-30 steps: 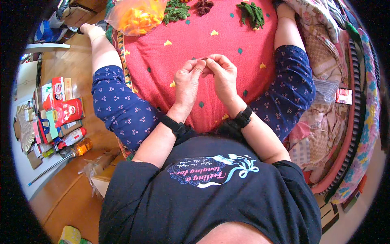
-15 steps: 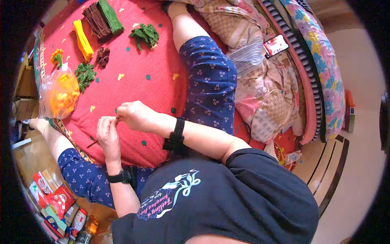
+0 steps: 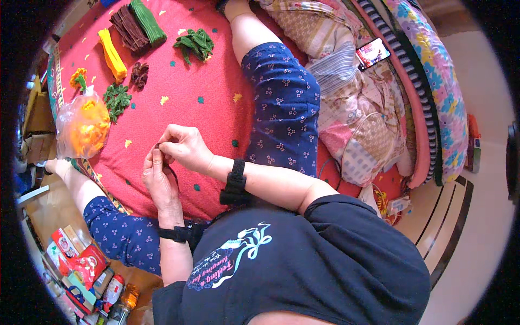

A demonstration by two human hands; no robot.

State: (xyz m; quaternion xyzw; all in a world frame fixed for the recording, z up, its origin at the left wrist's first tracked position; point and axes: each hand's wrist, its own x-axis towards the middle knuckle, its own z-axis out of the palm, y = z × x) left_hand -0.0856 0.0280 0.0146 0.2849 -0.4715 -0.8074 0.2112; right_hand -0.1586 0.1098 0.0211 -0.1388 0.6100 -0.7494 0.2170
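Over the red cover, my left hand (image 3: 161, 176) and my right hand (image 3: 187, 147) meet with their fingertips pinched together. Between them is a thin dark brown chenille stem (image 3: 174, 174), mostly hidden by the fingers; a bit of it shows beside my left hand. Farther off lie bundles of chenille stems: yellow (image 3: 112, 57), dark brown (image 3: 129, 30) and green (image 3: 148, 21). Small heaps of bent pieces sit near them, one brown (image 3: 140, 76), one green (image 3: 117, 102) and another green (image 3: 194, 45).
A clear plastic bag (image 3: 84, 130) of orange pieces stands at the left, with an orange flower (image 3: 79, 77) beyond it. My legs spread around the work area. At right are a crumpled patterned quilt (image 3: 357, 119) and a phone (image 3: 372, 53). Packages (image 3: 86, 265) crowd the lower left.
Both hands have shifted slightly right. My left hand has turned more upright, its thumb pointing up, and the stem's loose end now shows on its right side.
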